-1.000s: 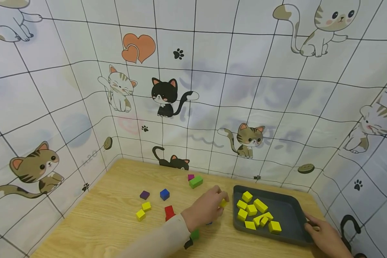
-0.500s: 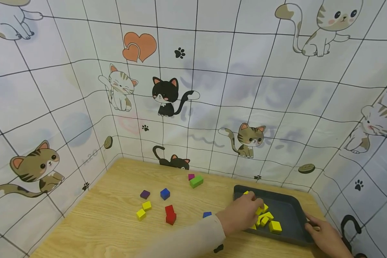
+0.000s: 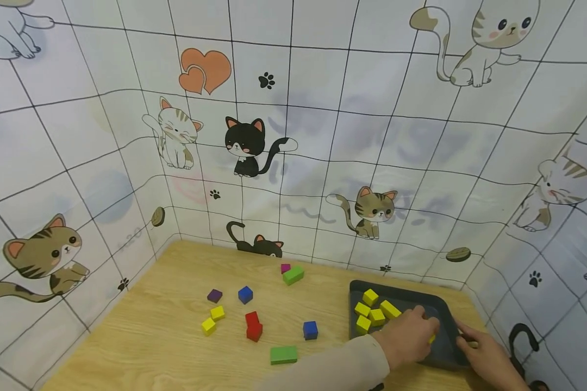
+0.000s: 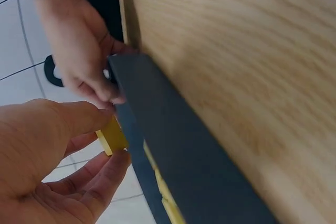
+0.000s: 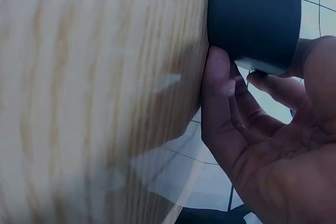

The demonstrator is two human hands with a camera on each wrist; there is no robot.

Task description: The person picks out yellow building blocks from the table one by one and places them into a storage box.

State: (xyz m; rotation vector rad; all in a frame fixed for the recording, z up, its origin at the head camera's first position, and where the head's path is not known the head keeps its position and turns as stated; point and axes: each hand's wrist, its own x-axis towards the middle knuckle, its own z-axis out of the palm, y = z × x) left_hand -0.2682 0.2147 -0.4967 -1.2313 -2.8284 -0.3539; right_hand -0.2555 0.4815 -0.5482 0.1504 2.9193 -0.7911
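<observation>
In the head view my left hand [image 3: 407,335] is over the dark grey tray [image 3: 423,294], reaching in from the left. It pinches a yellow block [image 4: 111,136] between thumb and fingertips, seen in the left wrist view just above the tray's inside. My right hand [image 3: 489,353] grips the tray's right edge; the right wrist view has its fingers [image 5: 218,74] at the tray's outer wall. Several yellow blocks [image 3: 377,317] lie in the tray's left half. My left hand and sleeve hide the blocks nearer the front.
Loose on the wooden table [image 3: 142,336] lie two yellow blocks [image 3: 208,326], red blocks [image 3: 254,332], blue blocks [image 3: 310,330], green blocks [image 3: 283,355], a purple block [image 3: 214,296] and a magenta block [image 3: 286,268]. Cat-patterned sheeting [image 3: 313,125] stands behind the table and at both sides.
My left hand has moved right from beside the tray, across its left part, to its right half, carrying a yellow block. A blue block and a green block have come into full view.
</observation>
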